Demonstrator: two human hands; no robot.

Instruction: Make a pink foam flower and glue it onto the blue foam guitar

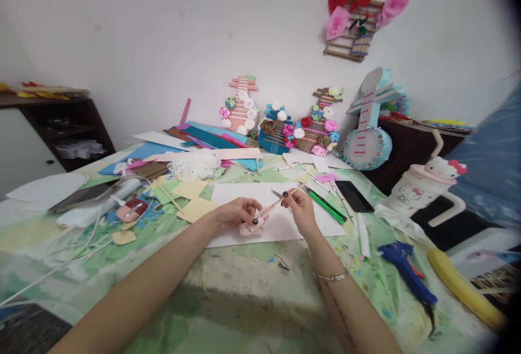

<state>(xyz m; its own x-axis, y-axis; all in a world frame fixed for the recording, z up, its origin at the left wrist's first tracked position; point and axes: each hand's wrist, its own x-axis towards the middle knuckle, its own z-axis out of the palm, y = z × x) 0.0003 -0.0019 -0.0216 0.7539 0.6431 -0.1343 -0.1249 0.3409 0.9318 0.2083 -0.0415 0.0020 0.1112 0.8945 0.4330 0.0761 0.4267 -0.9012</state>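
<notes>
Over a white sheet (pixel 321 226) in the middle of the table, my left hand (pixel 242 214) pinches a pale pink folded paper piece (pixel 253 227). A thin wooden stick (pixel 273 205) slants up from that piece toward my right hand (pixel 299 207), whose fingers are closed round its upper part. A pointed grey metal tip (pixel 277 194) sticks out to the left of my right fingers; the rest of that tool is hidden in the hand. Just right of my right hand lie green cutters (pixel 328 206) on the sheet's edge.
Yellow paper pieces (pixel 197 210), a glasses-like red case (pixel 131 210) and cables lie left. At right are a black phone (pixel 354 196), a blue glue gun (pixel 407 270), a banana (pixel 466 289) and a white cup (pixel 419 188). Decorated paper guitars (pixel 274 131) stand along the wall.
</notes>
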